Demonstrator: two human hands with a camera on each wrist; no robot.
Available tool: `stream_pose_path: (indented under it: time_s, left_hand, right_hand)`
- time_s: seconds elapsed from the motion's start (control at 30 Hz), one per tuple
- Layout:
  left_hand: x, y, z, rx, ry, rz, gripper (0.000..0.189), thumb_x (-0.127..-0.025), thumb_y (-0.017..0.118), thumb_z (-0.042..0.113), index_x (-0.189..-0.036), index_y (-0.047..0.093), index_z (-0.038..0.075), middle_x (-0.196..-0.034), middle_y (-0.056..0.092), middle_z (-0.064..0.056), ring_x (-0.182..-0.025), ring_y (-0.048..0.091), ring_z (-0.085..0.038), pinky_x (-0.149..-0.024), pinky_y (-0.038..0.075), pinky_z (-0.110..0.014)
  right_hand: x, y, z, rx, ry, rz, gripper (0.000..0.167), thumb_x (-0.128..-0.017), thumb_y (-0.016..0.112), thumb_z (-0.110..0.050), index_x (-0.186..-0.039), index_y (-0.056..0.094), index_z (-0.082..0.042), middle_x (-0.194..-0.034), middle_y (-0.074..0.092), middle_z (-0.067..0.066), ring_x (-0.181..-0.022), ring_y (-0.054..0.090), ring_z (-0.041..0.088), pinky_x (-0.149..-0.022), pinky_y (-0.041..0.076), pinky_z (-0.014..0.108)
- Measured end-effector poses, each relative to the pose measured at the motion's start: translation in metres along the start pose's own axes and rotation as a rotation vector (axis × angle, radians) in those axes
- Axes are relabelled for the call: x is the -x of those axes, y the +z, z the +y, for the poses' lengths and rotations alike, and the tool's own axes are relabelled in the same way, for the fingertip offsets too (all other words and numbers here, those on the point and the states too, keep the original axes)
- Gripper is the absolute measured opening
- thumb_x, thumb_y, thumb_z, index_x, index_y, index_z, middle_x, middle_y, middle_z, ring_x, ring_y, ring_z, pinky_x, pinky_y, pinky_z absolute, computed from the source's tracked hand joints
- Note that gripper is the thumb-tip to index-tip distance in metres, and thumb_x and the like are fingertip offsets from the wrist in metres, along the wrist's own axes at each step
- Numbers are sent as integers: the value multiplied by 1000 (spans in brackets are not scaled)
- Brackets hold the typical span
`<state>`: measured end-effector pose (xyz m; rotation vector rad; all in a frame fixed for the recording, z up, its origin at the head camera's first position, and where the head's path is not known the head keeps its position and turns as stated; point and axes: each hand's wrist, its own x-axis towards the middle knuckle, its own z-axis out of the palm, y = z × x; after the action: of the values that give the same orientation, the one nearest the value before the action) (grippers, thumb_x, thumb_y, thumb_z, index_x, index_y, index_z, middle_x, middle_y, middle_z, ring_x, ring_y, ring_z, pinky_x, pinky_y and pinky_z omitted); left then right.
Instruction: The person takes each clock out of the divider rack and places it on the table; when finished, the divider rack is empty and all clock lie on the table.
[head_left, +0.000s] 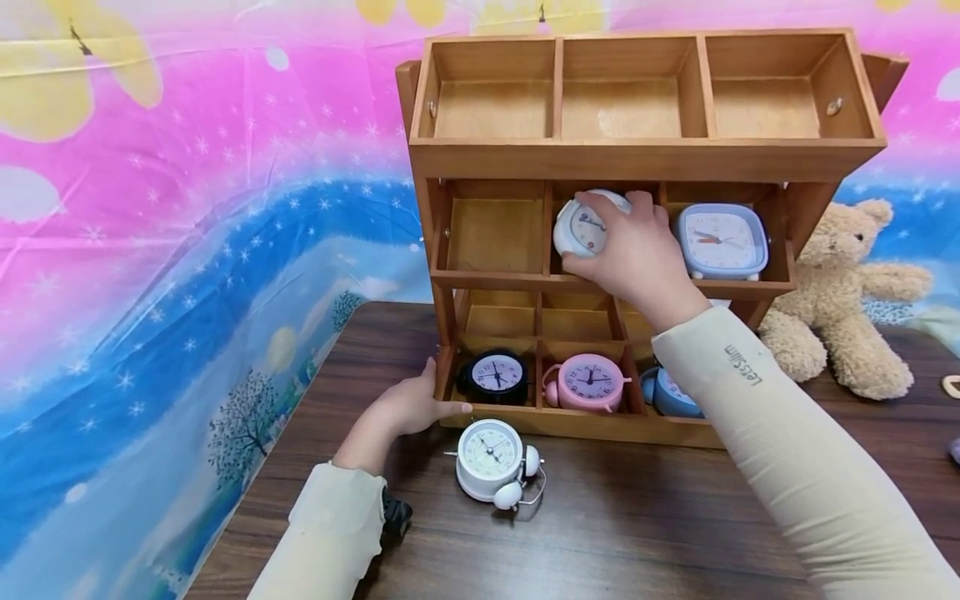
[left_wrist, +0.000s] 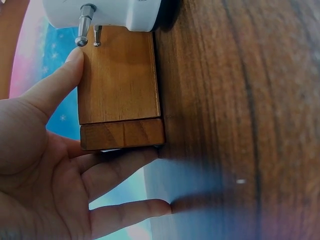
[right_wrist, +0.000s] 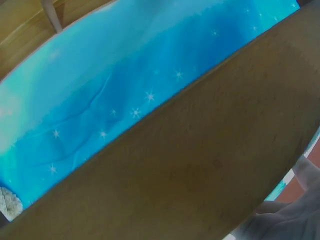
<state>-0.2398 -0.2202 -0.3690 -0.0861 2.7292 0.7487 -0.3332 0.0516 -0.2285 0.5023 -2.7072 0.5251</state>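
We are seeing a big bright cloth (head_left: 225, 167) hanging at the back, and in front of it the brown bench (head_left: 600, 508) is carrying the other things. A wooden shelf (head_left: 645, 158) is standing on the bench, and its boxes (head_left: 495, 225) are parting the clocks, probably so they are not bumping each other. A fluffy teddy bear (head_left: 847, 283) is sitting just beside the shelf's right end, perhaps to look pretty. The left grip (head_left: 408, 404) is resting spread round the shelf's low left corner, and we are guessing that it is steadying the wood. The right grip (head_left: 645, 250) is pinching a white round clock (head_left: 583, 232), thumb low and fingers high, which is leaving part of its face showing. That clock is leaning inside the middle box of the middle row. In the next box, a squarish blue clock (head_left: 723, 240) is facing out, maybe for easy reading. A white bell clock (head_left: 489, 454) is lying face up on the bench, likely so it is not tipping. Down low, a pink clock (head_left: 591, 383), a black clock (head_left: 495, 377) and a half-hidden blue round clock (head_left: 673, 393) are each having their own box.
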Motion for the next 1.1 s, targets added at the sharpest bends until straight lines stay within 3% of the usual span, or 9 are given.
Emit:
stream_pose_path:
  time_s: [0.5, 0.8, 1.1]
  left_hand:
    - [-2, 1, 1, -1, 3, -7, 101, -95, 62, 49, -156, 2, -4, -153, 35, -29, -137, 41, -42, -107, 38, -54]
    - [0, -2, 2, 3, 14, -10, 101, -96, 62, 49, -156, 1, -6, -152, 34, -30, -136, 41, -43, -107, 37, -55]
    - [-2, -2, 1, 15, -7, -22, 102, -95, 61, 51, -157, 0, -3, -155, 30, -29, -139, 36, -43, -110, 34, -55]
  right_hand:
    - [10, -7, 1, 34, -82, 105, 71, -81, 62, -53, -149, 46, -36, -143, 39, 24, -114, 44, 44, -79, 46, 56]
    - [30, -19, -2, 36, -121, 100, 72, -82, 63, -55, -149, 45, -36, -143, 41, 26, -121, 45, 48, -87, 44, 61]
    - [61, -27, -2, 19, -156, 91, 74, -80, 68, -55, -148, 48, -34, -132, 50, 24, -104, 50, 40, -70, 46, 52]
